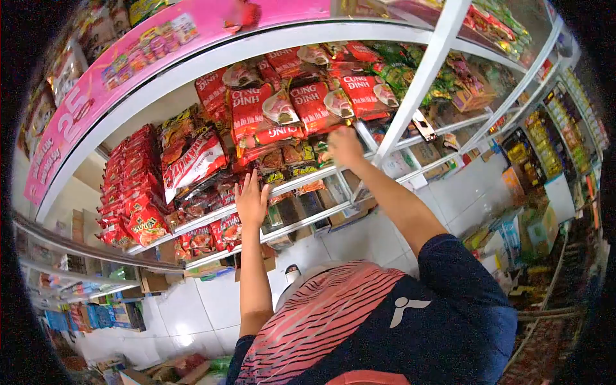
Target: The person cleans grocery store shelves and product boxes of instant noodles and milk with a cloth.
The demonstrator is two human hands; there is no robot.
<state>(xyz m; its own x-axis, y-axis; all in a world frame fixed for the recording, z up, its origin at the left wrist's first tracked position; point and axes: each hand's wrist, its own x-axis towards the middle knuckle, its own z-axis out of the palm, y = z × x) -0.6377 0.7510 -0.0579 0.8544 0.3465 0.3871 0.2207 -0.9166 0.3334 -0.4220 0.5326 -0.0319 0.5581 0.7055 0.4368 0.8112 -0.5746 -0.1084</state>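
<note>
My left hand (251, 197) lies with its fingers stretched and apart against the white front rail (218, 215) of a glass-sided shelf. It holds nothing. Deeper in, my right hand (345, 147) reaches over the rail, at the lower edge of the red "Cung Đình" noodle packets (309, 106). Its fingers are blurred and partly hidden, so any hold on a packet does not show. Just left of it, smaller dark packets with yellow print (298, 154) lie under the red ones. Near my left hand are red-and-white noodle packets (196, 160).
A stacked row of red packets (131, 183) fills the shelf's left end; green packets (410, 70) lie at its right. A white upright post (423, 80) stands right of my right hand. Below, a lower shelf holds red packets (226, 232). Goods racks (545, 141) line the right side.
</note>
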